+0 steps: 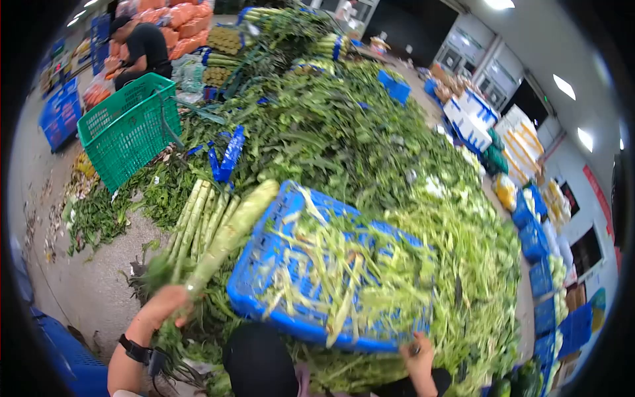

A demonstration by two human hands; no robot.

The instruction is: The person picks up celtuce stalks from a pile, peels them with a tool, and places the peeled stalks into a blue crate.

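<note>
My left hand (pixel 170 303) is closed around the leafy lower end of a thick pale-green celtuce stalk (pixel 231 228), which slants up and away to the right. Just left of it lie several other celtuce stalks (pixel 198 215) side by side. An upturned-looking blue plastic crate (pixel 248 298) sits in front of me, strewn with long green peelings (pixel 344 284). At the crate's near right corner is my right hand (pixel 418 357), its fingers curled round a small dark thing that I cannot make out.
Leaves (pixel 344 126) form a large heap beyond the crate, with more peelings (pixel 476 278) to the right. A green basket (pixel 132 132) stands at left, near a person in dark clothes (pixel 147 49). Blue crates (pixel 534 239) and white boxes (pixel 471 112) line the right side.
</note>
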